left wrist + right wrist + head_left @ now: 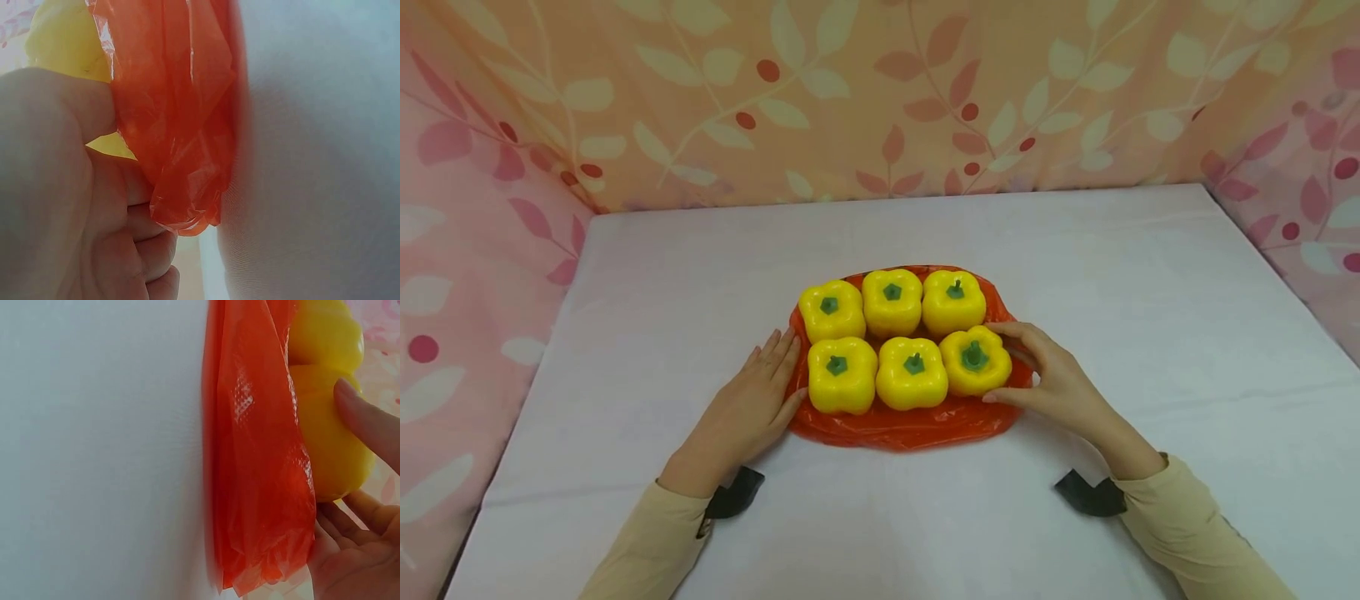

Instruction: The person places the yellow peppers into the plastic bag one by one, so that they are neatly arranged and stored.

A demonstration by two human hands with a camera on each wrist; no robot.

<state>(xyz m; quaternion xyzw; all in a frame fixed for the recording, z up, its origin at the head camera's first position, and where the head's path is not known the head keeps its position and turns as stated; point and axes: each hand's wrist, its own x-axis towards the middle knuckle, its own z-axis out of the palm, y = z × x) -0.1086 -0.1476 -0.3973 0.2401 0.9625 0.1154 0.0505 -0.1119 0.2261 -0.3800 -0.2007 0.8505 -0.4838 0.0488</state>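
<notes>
Several yellow bell peppers with green stems stand in two rows inside a rolled-down red plastic bag [898, 432]. My right hand [1056, 379] holds the front right bell pepper [964, 379], thumb on its near side and fingers around its far side. That pepper tilts slightly toward me. In the right wrist view, the thumb presses on the yellow skin above the bag's folded edge. My left hand [752, 400] rests against the bag's left side, fingers extended, beside the front left bell pepper [841, 387]. The left wrist view shows its thumb at the bag's rim.
A white cloth covers the table [700, 267]. Patterned fabric [850, 108] with leaves and berries encloses the back and both sides. Dark wrist straps [1090, 493] show at the beige sleeves.
</notes>
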